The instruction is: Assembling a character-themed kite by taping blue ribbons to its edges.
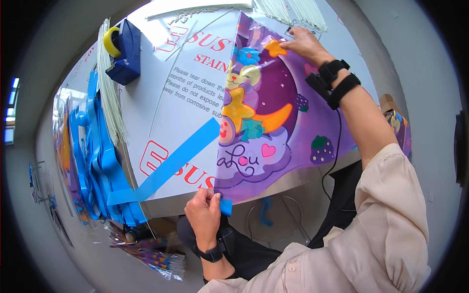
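Observation:
A purple plastic sheet (320, 122), roughly triangular and printed with a cartoon animal, stars and berries, lies over the near right of a white table. At its lower left corner, my left hand (202, 211) is closed in a pinch. A short blue ribbon end (225, 207) shows beside that thumb. My right hand (308, 45) is at the sheet's upper edge, thumb and fingers bent round it by an orange star; the exact fingertip contact is partly hidden. A wide blue ribbon (178, 158) slants from the sheet's left edge to the table's left side.
The white table covering (161, 112) bears red and grey print. A blue tape dispenser (126, 61) with yellow tape stands at the far left, near a bundle of thin pale rods (111, 97). Blue ribbons (97, 156) hang over the left edge. Packaged printed sheets (151, 256) lie below; a stool (273, 219) stands underneath.

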Motion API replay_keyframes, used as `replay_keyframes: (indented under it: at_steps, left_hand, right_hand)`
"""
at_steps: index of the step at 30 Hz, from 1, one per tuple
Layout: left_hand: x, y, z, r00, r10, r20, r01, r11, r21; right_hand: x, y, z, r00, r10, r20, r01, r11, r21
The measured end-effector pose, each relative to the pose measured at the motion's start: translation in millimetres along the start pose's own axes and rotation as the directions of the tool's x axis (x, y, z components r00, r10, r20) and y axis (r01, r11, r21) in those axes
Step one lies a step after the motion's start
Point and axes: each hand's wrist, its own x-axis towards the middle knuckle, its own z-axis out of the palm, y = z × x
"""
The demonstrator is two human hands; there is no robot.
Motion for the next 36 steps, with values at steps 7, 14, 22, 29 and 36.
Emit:
replay_keyframes:
  at_steps: [7, 14, 22, 29, 36]
  left_hand:
    - [0, -2, 3, 0.998, 0.047, -0.034, -0.044, 0.995, 0.089]
    - [3, -16, 7, 0.995, 0.088, -0.04, -0.082, 0.988, 0.127]
    - [10, -32, 8, 0.997, 0.074, 0.036, -0.072, 0.996, -0.054]
    - [11, -34, 6, 0.995, 0.061, 0.081, -0.05, 0.989, -0.136]
    - [12, -28, 3, 0.991, 0.081, 0.104, -0.066, 0.987, -0.144]
  right_hand:
    - [-150, 107, -91, 0.882, 0.337, 0.328, -0.427, 0.867, 0.256]
    - [-212, 135, -113, 0.864, 0.297, 0.407, -0.437, 0.843, 0.312]
    - [-227, 155, -108, 0.938, 0.238, 0.253, -0.32, 0.874, 0.366]
    - [-226, 150, -125, 0.832, 0.258, 0.492, -0.498, 0.738, 0.456]
    - [-244, 149, -123, 0.799, 0.268, 0.538, -0.572, 0.612, 0.546]
